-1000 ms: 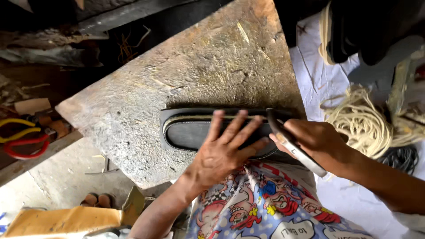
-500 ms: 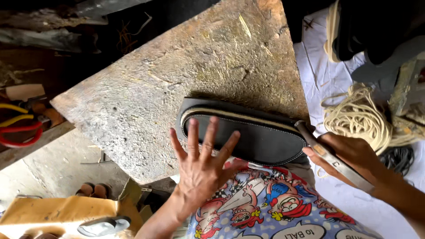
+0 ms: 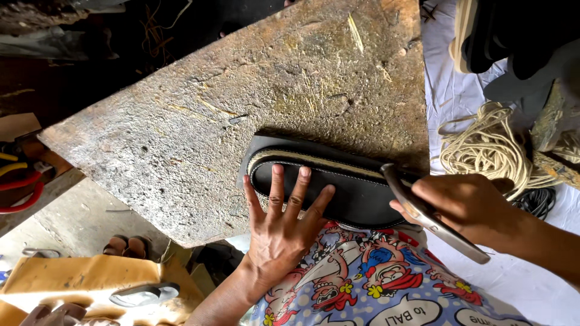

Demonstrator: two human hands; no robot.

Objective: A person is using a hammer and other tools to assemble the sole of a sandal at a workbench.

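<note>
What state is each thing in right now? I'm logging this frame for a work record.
Left hand: open, fingers spread, pressing flat on the sole.
Right hand: shut around a metal tool.
Black sole: lying flat at the board's edge, pale stitched strip along its far side.
Metal tool: held tilted, tip at the sole's end.
Stone board: rough, scratched.
Rope: loosely coiled.

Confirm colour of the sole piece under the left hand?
Black, with a pale stitched band along its far edge: sole piece, pressed by left hand. Head view.
</note>
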